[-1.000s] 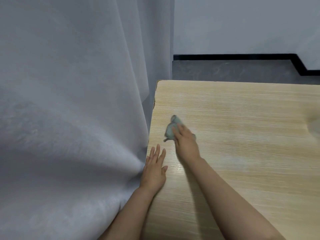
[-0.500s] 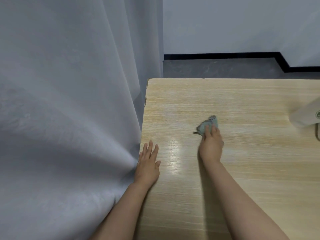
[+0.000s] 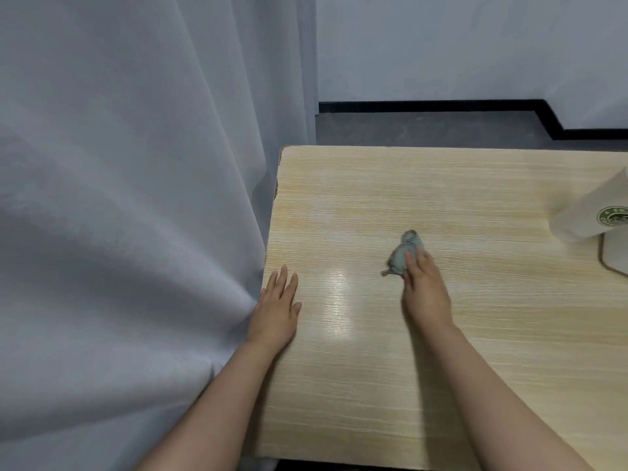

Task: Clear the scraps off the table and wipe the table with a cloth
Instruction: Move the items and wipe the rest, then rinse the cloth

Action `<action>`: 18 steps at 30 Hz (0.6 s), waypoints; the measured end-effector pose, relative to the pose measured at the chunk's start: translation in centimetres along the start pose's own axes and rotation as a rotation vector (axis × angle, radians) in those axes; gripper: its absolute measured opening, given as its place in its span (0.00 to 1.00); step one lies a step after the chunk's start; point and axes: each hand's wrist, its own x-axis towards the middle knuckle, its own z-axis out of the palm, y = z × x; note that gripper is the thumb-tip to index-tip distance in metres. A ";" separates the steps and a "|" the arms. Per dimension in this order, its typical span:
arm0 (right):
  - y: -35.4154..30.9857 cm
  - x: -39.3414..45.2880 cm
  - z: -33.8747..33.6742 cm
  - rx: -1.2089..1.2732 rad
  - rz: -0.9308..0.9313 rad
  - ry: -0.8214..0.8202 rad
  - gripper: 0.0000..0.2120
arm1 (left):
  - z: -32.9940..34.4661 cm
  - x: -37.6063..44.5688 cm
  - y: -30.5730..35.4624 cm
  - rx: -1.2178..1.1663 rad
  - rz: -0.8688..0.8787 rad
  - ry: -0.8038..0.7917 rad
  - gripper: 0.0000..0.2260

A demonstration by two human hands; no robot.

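Near the middle of the wooden table, my right hand presses a small crumpled grey-green cloth flat against the top, fingers laid fairly straight over its near end rather than curled round it; the far end pokes out beyond my fingertips. My left hand rests palm down and relaxed at the table's left edge, holding nothing, just beside the pale curtain that hangs against that edge. At the right edge of view a white paper bag with a round green logo lies on the table, well apart from the cloth. A glare patch shines on the wood between my hands. Compared with half a second ago, the cloth and my right hand sit about the same; my left hand has not shifted.
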 end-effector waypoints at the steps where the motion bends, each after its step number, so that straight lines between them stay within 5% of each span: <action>1: 0.3 -0.1 -0.3 -0.008 0.044 0.015 0.22 | 0.0 -0.3 0.1 0.010 -0.007 0.000 0.25; 6: -3.9 -0.6 2.0 -0.040 0.142 0.062 0.22 | 0.7 -3.1 0.3 0.043 -0.036 -0.020 0.25; 15: -17.1 -0.8 8.2 -0.088 -0.518 -0.303 0.21 | 2.0 -7.5 -0.5 0.075 -0.031 -0.045 0.24; 18: -16.7 -0.1 8.5 -0.120 -0.581 -0.316 0.21 | 2.0 -7.7 -0.7 0.080 -0.019 -0.055 0.24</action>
